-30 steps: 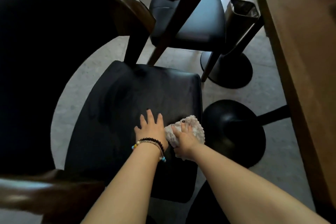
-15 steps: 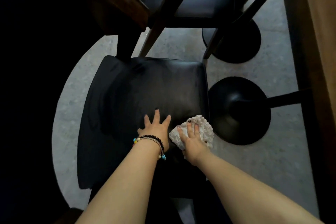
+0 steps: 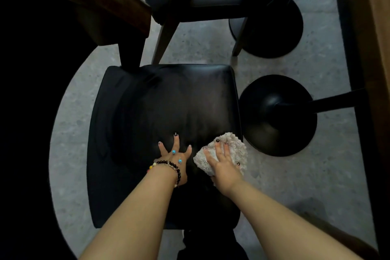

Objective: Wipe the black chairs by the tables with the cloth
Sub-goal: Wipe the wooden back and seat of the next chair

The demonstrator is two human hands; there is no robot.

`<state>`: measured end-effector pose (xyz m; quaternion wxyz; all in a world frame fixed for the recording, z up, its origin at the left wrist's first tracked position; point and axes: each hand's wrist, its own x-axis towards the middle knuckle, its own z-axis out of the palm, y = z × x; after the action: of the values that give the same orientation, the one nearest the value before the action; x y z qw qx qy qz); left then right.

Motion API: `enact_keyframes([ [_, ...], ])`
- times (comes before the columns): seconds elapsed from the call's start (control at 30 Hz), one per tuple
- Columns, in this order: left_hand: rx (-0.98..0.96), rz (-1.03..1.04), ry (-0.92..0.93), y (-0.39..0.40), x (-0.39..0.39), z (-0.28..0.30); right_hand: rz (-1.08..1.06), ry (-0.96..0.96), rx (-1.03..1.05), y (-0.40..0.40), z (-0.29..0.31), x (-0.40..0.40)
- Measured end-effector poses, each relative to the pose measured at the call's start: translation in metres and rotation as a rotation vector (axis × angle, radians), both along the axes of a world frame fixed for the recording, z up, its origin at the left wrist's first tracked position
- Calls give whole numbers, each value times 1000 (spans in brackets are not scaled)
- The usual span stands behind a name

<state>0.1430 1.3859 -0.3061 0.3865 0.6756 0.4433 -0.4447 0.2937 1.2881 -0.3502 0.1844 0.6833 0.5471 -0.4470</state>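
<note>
Round black table bases on speckled floor

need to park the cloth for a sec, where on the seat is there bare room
Bare: the seat between its back edge and the fingertips, and its left part. Crowded: the front right corner, where the left hand rests flat and the right hand presses the cloth.

right hand pressing cloth, chair seat
</note>
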Motion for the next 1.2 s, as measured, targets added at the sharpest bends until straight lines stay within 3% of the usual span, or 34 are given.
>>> enact_keyframes([
  [0.23, 156, -38, -76, 0, 7, 41, -50, 177, 54, 11, 35, 26],
  [0.57, 404, -170, -399, 43, 2, 143, -754, 152, 435, 11, 132, -3],
  [0.83, 307, -392, -563, 42, -52, 204, -1299, 215, 699, -21, 225, -88],
  [1.03, 261, -478, -611, 33, -104, 224, -1361, -28, 756, -47, 271, -153],
  [1.2, 167, -425, -586, 15, -128, 222, -1522, -7, 807, -78, 284, -199],
])
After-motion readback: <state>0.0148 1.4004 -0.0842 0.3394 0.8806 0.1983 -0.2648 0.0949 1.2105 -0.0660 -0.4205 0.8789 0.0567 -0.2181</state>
